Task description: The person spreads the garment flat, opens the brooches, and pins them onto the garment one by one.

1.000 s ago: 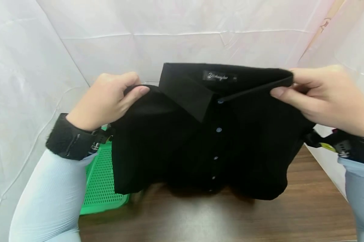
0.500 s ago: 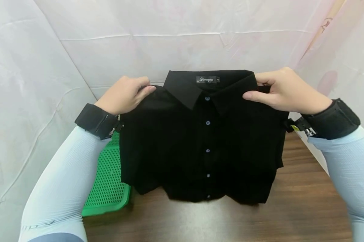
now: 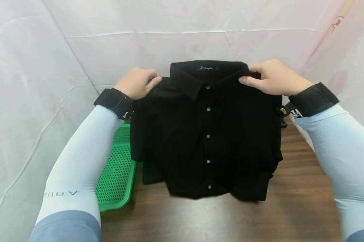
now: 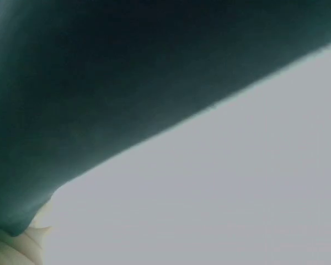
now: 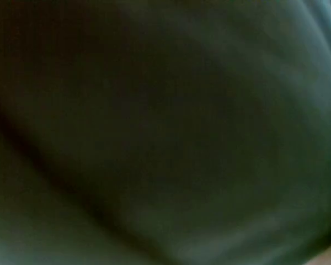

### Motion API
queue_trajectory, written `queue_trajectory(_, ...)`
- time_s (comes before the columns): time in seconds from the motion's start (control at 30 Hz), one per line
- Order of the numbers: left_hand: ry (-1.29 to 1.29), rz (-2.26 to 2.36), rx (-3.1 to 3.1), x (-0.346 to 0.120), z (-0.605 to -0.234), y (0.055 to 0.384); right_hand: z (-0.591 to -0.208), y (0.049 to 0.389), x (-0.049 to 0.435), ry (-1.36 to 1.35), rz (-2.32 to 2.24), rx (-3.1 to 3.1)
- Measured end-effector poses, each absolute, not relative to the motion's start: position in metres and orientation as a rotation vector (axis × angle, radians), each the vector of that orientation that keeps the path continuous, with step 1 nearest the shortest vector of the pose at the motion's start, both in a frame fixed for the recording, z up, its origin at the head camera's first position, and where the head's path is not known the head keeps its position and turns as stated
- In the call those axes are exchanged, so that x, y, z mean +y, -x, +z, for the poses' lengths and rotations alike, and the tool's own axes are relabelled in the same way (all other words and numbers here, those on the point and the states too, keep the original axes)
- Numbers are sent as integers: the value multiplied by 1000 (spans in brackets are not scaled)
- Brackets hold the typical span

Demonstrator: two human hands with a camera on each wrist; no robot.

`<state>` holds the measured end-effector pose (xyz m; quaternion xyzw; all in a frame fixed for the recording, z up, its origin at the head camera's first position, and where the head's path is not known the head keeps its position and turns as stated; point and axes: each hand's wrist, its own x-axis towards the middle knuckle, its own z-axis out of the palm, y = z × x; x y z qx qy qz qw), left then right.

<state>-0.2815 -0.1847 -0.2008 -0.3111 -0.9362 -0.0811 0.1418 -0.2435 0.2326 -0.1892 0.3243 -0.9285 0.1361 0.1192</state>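
Backdrop: white sheeting [image 3: 182,20] lines the walls beyond the raised collar [image 3: 189,82] of the garment you hold.
Surface: a wood-grain table [image 3: 200,225] spreads below the collar, toward you.
Shirt: your black button-up shirt [image 3: 176,134] hangs between your hands, down from its collar, its front facing you; whether the blurred lower edge touches the wood, the views cannot tell.
Button line: pale buttons [image 3: 208,109] run from the collar down toward you, square across the shoulder line that joins your grips.
Left hand [image 3: 138,83]: you pinch the shoulder left of the collar, slightly apart from it, thumb against fingertips; the cloth drops below and to the right of your fingers.
Right hand [image 3: 276,77]: nearer of the two, you pinch the cloth just beside the collar's right end, thumb across the front, fingers behind; the shirt lies below and to the left.
Basket: a green perforated basket [image 3: 113,174] sits down and left of the collar, partly hidden behind your arm and the shirt.
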Motion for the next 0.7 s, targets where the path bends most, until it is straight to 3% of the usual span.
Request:
queue_trajectory(0.3, 820, -242, -2819, -194, -222, 316, -215, 292, 221, -871, 363, -2686)
queue_trajectory(0.7, 720, -378, -3004, -191, -244, 322, -254, 322, 217, -833, 436, -2736)
